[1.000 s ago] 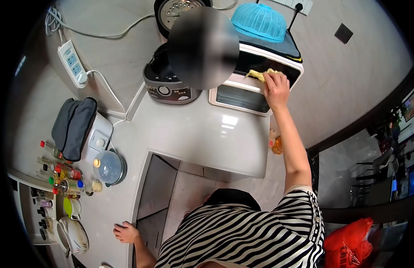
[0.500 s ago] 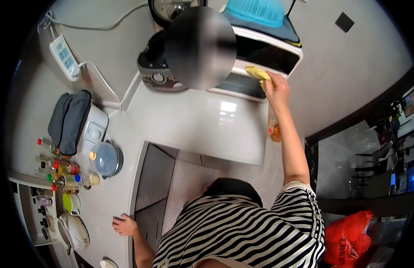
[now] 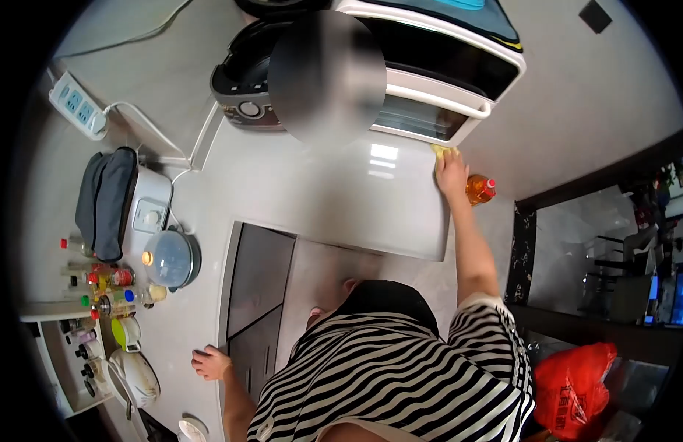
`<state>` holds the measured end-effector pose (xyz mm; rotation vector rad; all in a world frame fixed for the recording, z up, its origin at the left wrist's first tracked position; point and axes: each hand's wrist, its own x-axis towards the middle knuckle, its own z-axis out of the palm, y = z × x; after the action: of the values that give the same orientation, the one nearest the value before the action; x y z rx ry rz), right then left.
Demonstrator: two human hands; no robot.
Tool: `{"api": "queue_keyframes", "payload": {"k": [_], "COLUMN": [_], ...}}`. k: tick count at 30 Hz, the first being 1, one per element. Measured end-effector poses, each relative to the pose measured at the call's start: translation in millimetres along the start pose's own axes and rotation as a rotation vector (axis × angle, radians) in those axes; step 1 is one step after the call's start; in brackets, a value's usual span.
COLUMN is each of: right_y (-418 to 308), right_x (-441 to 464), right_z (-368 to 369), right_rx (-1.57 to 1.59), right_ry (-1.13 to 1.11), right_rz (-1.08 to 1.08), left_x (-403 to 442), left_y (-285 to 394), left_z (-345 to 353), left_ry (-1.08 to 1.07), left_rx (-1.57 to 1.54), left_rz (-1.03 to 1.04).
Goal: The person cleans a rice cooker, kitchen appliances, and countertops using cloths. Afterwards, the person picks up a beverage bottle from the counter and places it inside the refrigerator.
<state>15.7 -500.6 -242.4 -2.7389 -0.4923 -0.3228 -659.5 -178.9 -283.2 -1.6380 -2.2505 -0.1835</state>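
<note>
My right hand (image 3: 452, 174) is closed on a yellow cloth (image 3: 439, 150) at the right end of the pale countertop (image 3: 319, 191), just below the lower corner of the white oven (image 3: 448, 88). Most of the cloth is hidden under the fingers. My left hand (image 3: 211, 363) rests on the edge of the left counter, its fingers apart and holding nothing. Close to the right wrist stands a bottle of orange liquid (image 3: 479, 190) with a red cap, beyond the counter's end.
A grey cooker (image 3: 245, 110) sits left of the oven, partly behind a blurred disc. Along the left counter are a lidded pot (image 3: 170, 259), a grey cloth bag (image 3: 106, 202), bottles (image 3: 113, 276) and a power strip (image 3: 78, 107). A red bag (image 3: 577, 387) is at lower right.
My right hand has moved with the yellow cloth from the oven front down to the countertop's right end. The view has shifted, and my left hand stays at the counter edge.
</note>
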Motion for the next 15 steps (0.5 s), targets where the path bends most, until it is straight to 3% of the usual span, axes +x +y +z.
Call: {"api": "queue_keyframes", "payload": {"k": [3,8,12,15], "right_y": [-40,-165,-264,-338], "right_x": [21,-20,7,-9], "right_z": [43,78,93,131], "right_rx": [-0.239,-0.024,0.184,0.038], "right_ry": [0.019,0.133,-0.015,0.09], "right_rz": [0.225,-0.221,-0.269,-0.417], "left_x": [-2,-5,-6,-6], "left_y": [-3,2,5,4], "left_z": [4,-4,-9,-7], "left_ry": [0.039,0.069,0.102,0.135], "left_rx": [0.002,-0.042,-0.092,-0.083], "left_rz": [0.013,0.017,0.033,0.053]}}
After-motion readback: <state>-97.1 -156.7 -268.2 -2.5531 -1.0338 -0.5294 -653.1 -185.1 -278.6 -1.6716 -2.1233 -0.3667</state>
